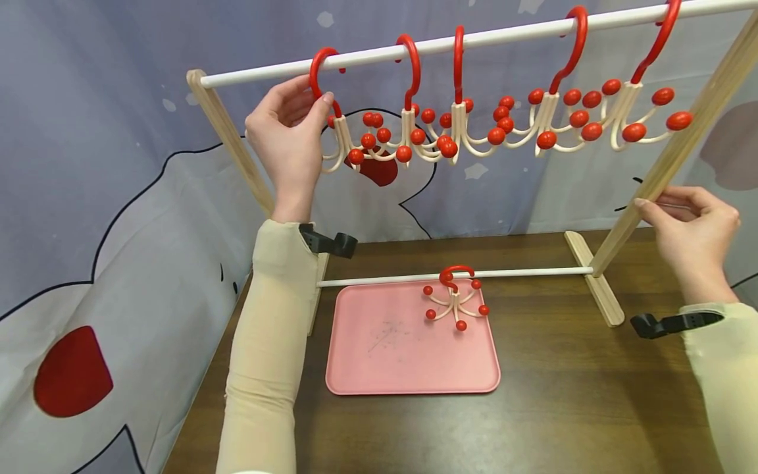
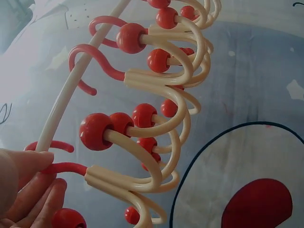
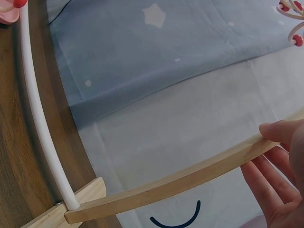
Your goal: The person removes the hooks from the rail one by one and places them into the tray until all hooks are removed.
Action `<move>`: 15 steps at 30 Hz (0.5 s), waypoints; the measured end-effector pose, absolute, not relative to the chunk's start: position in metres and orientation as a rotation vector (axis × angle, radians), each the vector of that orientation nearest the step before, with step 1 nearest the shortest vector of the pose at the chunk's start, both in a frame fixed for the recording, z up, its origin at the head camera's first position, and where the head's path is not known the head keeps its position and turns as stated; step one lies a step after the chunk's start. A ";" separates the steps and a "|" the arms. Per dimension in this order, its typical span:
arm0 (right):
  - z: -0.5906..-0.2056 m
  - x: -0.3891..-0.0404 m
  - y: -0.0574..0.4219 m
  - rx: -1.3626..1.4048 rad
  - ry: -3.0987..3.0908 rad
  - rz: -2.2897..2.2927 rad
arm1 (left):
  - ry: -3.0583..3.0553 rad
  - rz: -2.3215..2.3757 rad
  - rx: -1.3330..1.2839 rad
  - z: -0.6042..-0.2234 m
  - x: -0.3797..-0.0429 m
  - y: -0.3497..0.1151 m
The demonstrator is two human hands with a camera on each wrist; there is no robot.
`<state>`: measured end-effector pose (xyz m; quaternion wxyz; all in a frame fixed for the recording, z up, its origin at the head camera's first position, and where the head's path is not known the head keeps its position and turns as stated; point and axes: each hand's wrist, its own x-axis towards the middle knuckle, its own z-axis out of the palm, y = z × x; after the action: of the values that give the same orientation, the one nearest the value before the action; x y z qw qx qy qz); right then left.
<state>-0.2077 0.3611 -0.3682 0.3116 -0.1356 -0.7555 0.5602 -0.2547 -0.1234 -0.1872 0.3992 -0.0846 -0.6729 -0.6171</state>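
left grip (image 1: 289, 135): raised high, pinching | right grip (image 1: 695, 227): lower, pinching | left arm (image 1: 263, 355), right arm (image 1: 722, 375): outstretched, well apart

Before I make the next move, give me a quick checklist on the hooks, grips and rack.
1. Leftmost hanger has its red hook over the upper rail: ok.
2. Left grip off that hook: not ok, it pinches it.
3. Right grip on the right wooden post: ok.
4. Next four hangers hooked on the upper rail: ok.
5. Last hanger on the upper rail: not ok, it is on the pink tray.
6. Cream prongs of the two leftmost hangers apart: cannot tell, they overlap in view.
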 end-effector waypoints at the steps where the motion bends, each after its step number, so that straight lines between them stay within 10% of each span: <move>1: -0.368 -0.208 0.361 -0.358 -1.996 1.475 | -1.713 -1.565 -0.202 -0.186 -0.253 -0.123; 15: -0.369 -0.208 0.362 -0.380 -2.008 1.466 | -1.602 -1.695 -0.180 -0.183 -0.256 -0.125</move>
<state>-0.2085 0.3617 -0.3685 0.3080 -0.1439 -0.7596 0.5544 -0.2563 -0.1250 -0.1826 0.3906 -0.0707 -0.6306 -0.6670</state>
